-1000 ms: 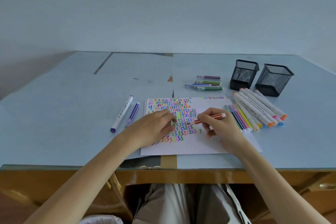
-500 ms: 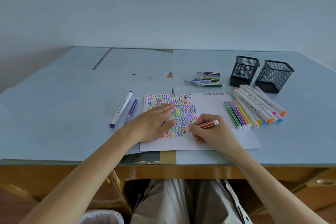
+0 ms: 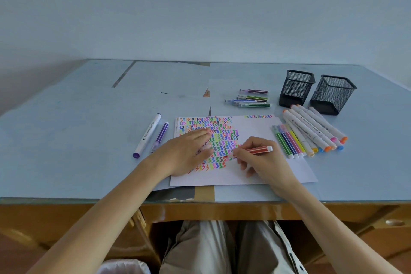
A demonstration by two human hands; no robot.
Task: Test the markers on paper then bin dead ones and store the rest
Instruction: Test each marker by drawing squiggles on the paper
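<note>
A white sheet of paper (image 3: pixel 255 131) lies on the table, its left half filled with rows of coloured squiggles. My left hand (image 3: pixel 186 152) rests flat on the paper, fingers together; a pale cap seems tucked under its fingertips. My right hand (image 3: pixel 259 158) grips a thin red marker (image 3: pixel 258 149), tip down at the right end of a lower squiggle row. Thin markers (image 3: pixel 288 141) and fat white markers (image 3: pixel 315 128) lie in a row right of the paper.
Two black mesh pen cups (image 3: pixel 297 88) (image 3: pixel 332 94) stand at the back right. Several thin markers (image 3: pixel 250 99) lie behind the paper. A fat white marker (image 3: pixel 148 135) and a purple marker (image 3: pixel 160 137) lie left of it. A white-lined bin (image 3: pixel 124 267) sits below the table edge.
My right hand moved the red marker down and left to the lower rows and set its tip on the paper. My left hand flattened onto the sheet.
</note>
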